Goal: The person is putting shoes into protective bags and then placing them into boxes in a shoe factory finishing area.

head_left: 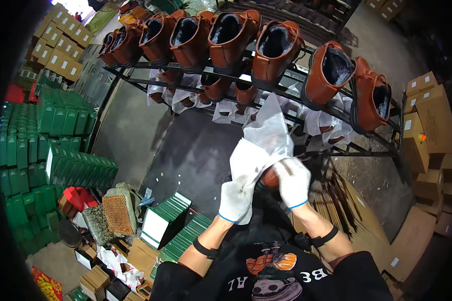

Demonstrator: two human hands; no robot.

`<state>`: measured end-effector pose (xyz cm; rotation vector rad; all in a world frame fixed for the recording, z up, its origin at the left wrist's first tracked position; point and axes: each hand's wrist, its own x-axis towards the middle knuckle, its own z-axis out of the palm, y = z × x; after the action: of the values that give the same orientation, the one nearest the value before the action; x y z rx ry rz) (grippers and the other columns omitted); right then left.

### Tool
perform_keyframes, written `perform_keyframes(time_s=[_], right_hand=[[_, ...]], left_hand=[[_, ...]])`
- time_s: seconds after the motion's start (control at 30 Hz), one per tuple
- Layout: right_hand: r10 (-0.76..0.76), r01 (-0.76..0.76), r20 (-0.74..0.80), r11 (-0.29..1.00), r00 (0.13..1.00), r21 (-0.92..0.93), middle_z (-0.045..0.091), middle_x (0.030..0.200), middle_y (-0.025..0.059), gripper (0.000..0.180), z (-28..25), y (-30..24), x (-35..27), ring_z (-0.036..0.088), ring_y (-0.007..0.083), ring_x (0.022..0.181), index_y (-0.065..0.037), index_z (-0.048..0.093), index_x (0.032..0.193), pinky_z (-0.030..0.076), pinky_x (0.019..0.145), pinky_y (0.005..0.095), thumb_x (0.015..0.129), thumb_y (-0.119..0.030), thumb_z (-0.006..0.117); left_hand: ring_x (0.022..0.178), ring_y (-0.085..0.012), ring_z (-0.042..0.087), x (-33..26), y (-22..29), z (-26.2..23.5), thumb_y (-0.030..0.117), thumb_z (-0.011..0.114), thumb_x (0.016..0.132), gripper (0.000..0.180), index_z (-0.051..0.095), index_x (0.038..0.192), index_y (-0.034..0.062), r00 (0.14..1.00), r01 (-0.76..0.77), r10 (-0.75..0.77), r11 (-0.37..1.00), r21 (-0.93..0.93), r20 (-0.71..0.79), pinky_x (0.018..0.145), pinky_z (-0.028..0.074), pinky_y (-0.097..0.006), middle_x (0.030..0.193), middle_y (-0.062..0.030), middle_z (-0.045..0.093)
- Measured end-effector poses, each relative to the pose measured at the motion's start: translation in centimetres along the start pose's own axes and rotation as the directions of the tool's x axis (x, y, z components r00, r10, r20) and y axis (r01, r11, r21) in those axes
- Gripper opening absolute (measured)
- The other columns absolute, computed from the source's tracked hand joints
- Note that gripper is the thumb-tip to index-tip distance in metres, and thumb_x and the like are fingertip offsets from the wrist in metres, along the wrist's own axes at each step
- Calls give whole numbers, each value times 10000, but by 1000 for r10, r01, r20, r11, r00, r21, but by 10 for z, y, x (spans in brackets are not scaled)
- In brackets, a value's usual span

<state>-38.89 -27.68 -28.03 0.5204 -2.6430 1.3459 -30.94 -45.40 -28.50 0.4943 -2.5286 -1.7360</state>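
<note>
White knitted gloves cover both my hands. My left hand (236, 200) is closed on a thin white wrapping sheet (272, 130), which stands up in front of me. At the sheet's lower right edge, my right hand (293, 183) grips it with curled fingers. Between the hands shows the rounded end of a brown leather shoe (270, 177), mostly hidden by the sheet and gloves. Beyond, brown lined shoes (278, 50) stand in a row on the top of a black metal rack (286, 93). Lower down, more shoes sit among white sheets (186, 93).
Green shoe boxes (68, 115) are stacked at the left, with more green boxes (173, 215) near my left forearm. A red item and a brown bristly block (119, 214) lie beside them. Cardboard boxes (434, 120) pile up at the right, and flattened cardboard (351, 210) lies near my right arm.
</note>
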Motion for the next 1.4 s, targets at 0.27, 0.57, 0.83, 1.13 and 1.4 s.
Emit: perform_keyframes(time_s=[0.27,0.57,0.83,1.13,1.4], right_hand=[[-30,4,-223,993,974,-114,691,926,175,89,23,34,4,677,373,858,32,721,956,550,785,429,950,-38,776],[-94,-37,-333,930,938,-367,756,1197,192,233,74,87,79,690,412,1154,-42,774,1170,541,1003,480,983,-176,736],[281,-71,413,888,866,-455,734,1083,197,268,96,53,66,722,413,1080,-38,741,1045,587,950,507,947,-280,682],[243,23,395,828,886,-560,725,1302,282,572,159,96,235,674,472,1233,-12,717,1333,544,1041,527,1014,-488,707],[526,-658,420,697,739,285,760,1026,55,238,3,-45,89,666,103,924,39,768,1142,509,793,279,1083,-147,631]], left_hand=[[716,-100,617,28,-4,2,180,716,1054,244,763,994,-51,989,93,-117,969,-228,-94,658,509,-315,783,-32,708],[810,-98,578,53,-107,-18,330,645,1103,400,739,1053,-55,917,245,-313,931,-270,-247,735,521,-355,820,-41,685],[788,-139,659,58,-134,-49,241,702,1045,283,760,1062,-36,861,220,-378,880,-421,-340,747,547,-361,812,-136,706],[898,-450,723,72,-149,-54,294,602,1103,310,744,1105,19,888,198,-169,980,25,-429,805,568,-473,935,-237,726],[907,-384,776,56,-186,-66,287,622,1114,328,753,1190,-4,845,282,-237,959,24,-479,823,582,-411,999,-230,778]])
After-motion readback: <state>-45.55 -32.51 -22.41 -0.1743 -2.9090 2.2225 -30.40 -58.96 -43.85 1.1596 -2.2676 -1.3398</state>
